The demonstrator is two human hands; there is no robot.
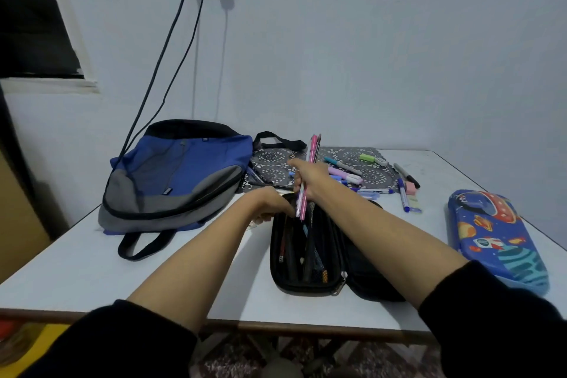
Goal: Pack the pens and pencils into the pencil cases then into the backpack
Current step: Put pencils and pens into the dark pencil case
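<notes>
A black pencil case point(306, 255) lies open on the white table point(92, 261), with several pens and pencils inside. My right hand point(310, 179) grips a bundle of pink pencils point(311, 159) upright, their lower tips at the case's far end. My left hand point(270, 202) holds the case's far left rim. A blue and grey backpack point(175, 178) lies flat to the left. Loose pens and markers point(346, 175) are scattered on a patterned mat point(368, 176) behind the case. A blue space-print pencil case point(497, 236) lies closed at the right.
A green highlighter point(368, 158), a pink eraser point(411, 188) and a black marker point(406, 175) lie near the mat's right end. Two cables point(171, 49) hang from the wall down behind the backpack. The wall stands just behind the table.
</notes>
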